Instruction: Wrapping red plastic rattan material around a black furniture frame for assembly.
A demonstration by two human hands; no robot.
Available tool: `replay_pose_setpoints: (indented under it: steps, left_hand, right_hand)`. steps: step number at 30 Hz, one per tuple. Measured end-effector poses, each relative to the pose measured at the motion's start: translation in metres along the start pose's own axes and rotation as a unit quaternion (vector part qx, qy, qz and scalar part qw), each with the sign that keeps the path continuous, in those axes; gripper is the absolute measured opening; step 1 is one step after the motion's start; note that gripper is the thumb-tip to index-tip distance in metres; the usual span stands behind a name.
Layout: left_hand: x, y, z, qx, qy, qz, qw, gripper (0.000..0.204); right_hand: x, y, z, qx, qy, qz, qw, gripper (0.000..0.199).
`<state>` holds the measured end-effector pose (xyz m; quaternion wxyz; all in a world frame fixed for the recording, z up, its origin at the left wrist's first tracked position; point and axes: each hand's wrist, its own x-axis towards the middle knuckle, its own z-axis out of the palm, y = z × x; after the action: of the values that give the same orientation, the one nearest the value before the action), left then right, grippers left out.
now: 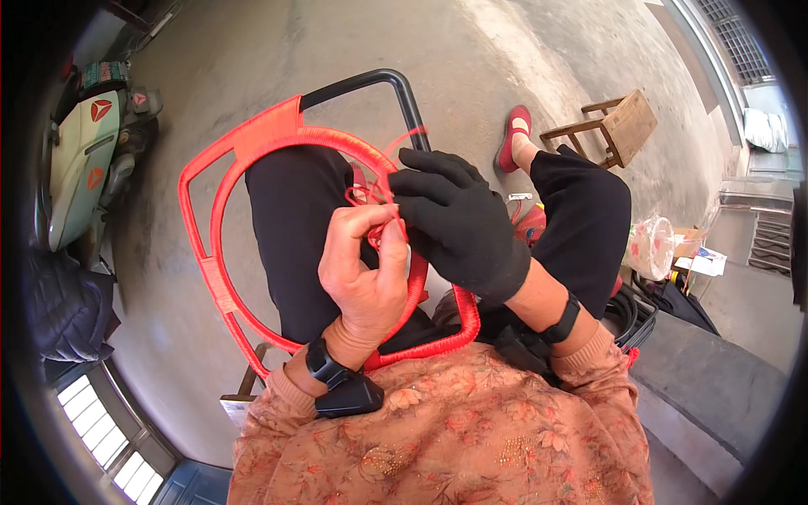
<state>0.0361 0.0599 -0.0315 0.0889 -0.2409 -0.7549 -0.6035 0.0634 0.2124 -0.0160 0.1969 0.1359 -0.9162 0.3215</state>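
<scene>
A tubular metal frame (268,133) with a round inner ring rests across my lap. Bright red-orange cord wraps most of it, while bare black tube (406,101) shows at its far right corner. My left hand (364,269), bare, pinches thin red cord (360,199) between thumb and forefinger. Loose loops of this cord bunch around the fingertips. Against the same bunch press the bent fingers of my right hand (463,223), which wears a black glove; its thumb is hidden. From the bunch, one strand runs up to the black tube.
A small wooden stool (629,128) stands ahead on the right, beyond my outstretched foot in a red shoe (512,139). At the far left is a parked scooter (82,168). To the right are a clear plastic bag (651,248) and a low grey ledge (699,370).
</scene>
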Motion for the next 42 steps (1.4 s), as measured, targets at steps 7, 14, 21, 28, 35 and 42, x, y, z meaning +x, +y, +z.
replay_pose_setpoints:
  steps: [7, 14, 21, 28, 35, 42]
  left_hand:
    - [-0.003, -0.017, 0.0, -0.233, -0.016, -0.293, 0.927, 0.017]
    - [-0.002, -0.019, -0.002, -0.282, -0.042, -0.376, 0.881, 0.013]
    - [-0.003, -0.02, 0.006, -0.321, -0.056, -0.378, 0.867, 0.012]
    - [-0.001, -0.019, 0.004, -0.321, -0.046, -0.383, 0.865, 0.011]
    - [-0.001, -0.023, 0.0, -0.338, -0.068, -0.385, 0.856, 0.009]
    - [0.0, -0.02, 0.003, -0.425, -0.109, -0.453, 0.776, 0.014]
  right_hand:
    - [-0.035, 0.041, -0.06, -0.015, 0.014, 0.356, 0.934, 0.028]
    - [-0.191, 0.036, -0.124, -0.367, -0.01, 0.273, 0.889, 0.03]
    - [-0.12, 0.05, -0.073, 0.318, 0.242, 0.455, 0.796, 0.029]
    - [-0.045, 0.035, -0.011, 0.49, -0.116, 0.501, 0.704, 0.037]
    - [-0.032, 0.029, -0.018, 0.652, 0.168, 0.497, 0.547, 0.025]
    - [-0.029, 0.053, 0.001, 0.815, 0.131, 0.362, 0.432, 0.025]
